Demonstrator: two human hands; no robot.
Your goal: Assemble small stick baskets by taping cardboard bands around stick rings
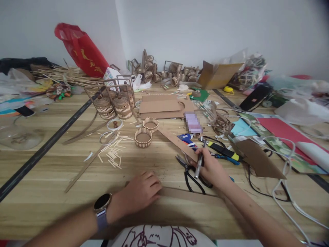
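My left hand (pixel 144 190) lies on a brown cardboard strip (pixel 185 195) near the table's front edge, fingers lowered and holding nothing up. In my right hand (pixel 209 166), closed, is a slim silver pen-shaped tool (pixel 199 164), possibly a craft knife; its exact kind is unclear. A second cardboard strip (pixel 177 142) runs up to the right fingers; whether they grip it I cannot tell. Black-handled scissors (pixel 191 175) lie partly beneath that hand. Two small round stick-walled baskets (pixel 143 138) stand ahead, beside scattered short wooden sticks (pixel 113 151).
Lidded baskets in tall frames (pixel 123 106) stand at left. Cardboard sheets (pixel 159 104) lie mid-table. A yellow-black utility knife (pixel 223 151), a blue glue gun (pixel 187 139) and white cables (pixel 285 171) are to the right. A red bag (pixel 82 51) leans at the wall.
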